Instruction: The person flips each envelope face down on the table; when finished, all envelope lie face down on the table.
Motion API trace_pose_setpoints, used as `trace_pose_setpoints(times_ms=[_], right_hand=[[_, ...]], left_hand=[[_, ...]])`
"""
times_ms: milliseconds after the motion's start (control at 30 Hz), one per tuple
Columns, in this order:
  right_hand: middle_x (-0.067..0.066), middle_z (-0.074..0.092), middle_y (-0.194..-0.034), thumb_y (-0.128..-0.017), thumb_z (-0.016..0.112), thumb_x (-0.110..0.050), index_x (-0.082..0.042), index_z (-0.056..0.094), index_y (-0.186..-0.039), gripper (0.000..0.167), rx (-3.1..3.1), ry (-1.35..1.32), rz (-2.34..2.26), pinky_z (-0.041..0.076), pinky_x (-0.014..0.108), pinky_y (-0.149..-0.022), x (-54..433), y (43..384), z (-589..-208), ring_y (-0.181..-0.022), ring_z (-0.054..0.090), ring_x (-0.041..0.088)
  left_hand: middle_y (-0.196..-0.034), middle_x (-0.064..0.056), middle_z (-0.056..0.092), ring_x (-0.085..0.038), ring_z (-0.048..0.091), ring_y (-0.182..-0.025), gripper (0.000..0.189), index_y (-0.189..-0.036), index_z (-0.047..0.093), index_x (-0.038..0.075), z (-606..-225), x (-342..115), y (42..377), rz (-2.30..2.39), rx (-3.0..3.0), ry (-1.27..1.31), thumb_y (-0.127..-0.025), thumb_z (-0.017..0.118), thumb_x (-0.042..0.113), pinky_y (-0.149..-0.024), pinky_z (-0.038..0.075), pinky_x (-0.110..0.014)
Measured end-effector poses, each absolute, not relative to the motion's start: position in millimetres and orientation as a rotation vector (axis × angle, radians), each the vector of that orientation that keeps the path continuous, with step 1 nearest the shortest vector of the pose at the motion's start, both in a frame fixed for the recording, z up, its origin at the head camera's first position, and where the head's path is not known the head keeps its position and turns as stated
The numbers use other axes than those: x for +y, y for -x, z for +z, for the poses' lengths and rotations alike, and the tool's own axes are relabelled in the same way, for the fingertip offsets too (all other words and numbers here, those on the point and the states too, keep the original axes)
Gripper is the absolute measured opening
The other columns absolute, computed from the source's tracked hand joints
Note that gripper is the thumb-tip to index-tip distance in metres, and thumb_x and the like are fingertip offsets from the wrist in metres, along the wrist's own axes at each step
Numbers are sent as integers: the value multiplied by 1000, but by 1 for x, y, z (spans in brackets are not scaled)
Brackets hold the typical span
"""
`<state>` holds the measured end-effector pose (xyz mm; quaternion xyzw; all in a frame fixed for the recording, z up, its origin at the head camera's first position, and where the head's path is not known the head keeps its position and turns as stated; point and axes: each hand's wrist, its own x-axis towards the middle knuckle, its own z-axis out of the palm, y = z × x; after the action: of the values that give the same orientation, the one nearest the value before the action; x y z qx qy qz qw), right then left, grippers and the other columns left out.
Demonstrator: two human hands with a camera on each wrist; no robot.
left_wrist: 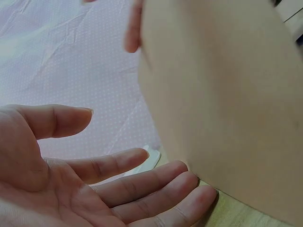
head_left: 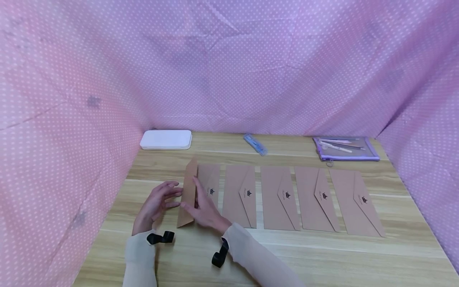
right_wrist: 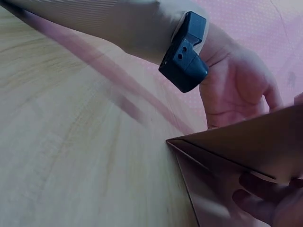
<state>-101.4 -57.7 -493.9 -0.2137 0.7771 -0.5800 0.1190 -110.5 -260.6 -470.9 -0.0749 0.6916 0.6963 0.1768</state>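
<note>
A brown kraft envelope (head_left: pixel 188 195) stands tilted on its long edge at the left end of a row. My right hand (head_left: pixel 206 205) holds it, the thumb on its left face and the other fingers on the right side. In the right wrist view, the right hand's fingers (right_wrist: pixel 258 203) reach under the raised envelope (right_wrist: pixel 255 144). My left hand (head_left: pixel 157 203) is just left of it, palm facing the paper. Its fingers are extended, with fingertips (left_wrist: pixel 201 196) at the envelope's lower edge. Another envelope (head_left: pixel 206 173) lies flat behind the right hand, partly hidden.
Several matching envelopes (head_left: pixel 240 195) with printed crowns lie flat in a row to the right. Along the back are a white case (head_left: pixel 166 139), a small blue packaged item (head_left: pixel 255 144) and a purple-edged mesh pouch (head_left: pixel 346 149) of pens. Pink dotted cloth (head_left: pixel 222 79) surrounds the table.
</note>
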Motion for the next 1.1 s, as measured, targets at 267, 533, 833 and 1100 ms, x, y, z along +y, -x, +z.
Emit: trace_pose_setpoints(times_ms=[267,533,833,1100], right_hand=[[8,25,-167,-88,67,-26,-18,14,-161,91,2273,427,-1700,29,54,-122,-51,101,-500,-153,28,30],[15,36,-162,-78,67,-6,-9,24,-159,91,2329,299,-1743,38,50,-118,-50,106,-508,-147,39,32],[7,29,-166,-79,65,1,-17,21,-160,94,2262,220,-1850,46,41,-105,-49,109,-502,-135,46,26],[2,27,-167,-81,65,1,-23,22,-160,93,2162,175,-1980,40,46,-115,-52,109,-496,-145,37,25]], left_hand=[[-109,5,72,-10,66,-106,30,-128,53,6,-473,-259,111,1974,1949,251,-106,44,25,-85,60,-35],[-107,7,73,-7,68,-103,33,-129,50,1,-477,-257,108,1975,1988,254,-105,47,23,-87,59,-28],[-99,17,74,-3,69,-90,51,-143,38,-4,-483,-253,92,2026,2026,265,-101,57,15,-80,59,-25],[-98,14,74,-2,68,-89,48,-139,52,4,-485,-244,82,2183,1907,322,-93,64,0,-75,57,-21]])
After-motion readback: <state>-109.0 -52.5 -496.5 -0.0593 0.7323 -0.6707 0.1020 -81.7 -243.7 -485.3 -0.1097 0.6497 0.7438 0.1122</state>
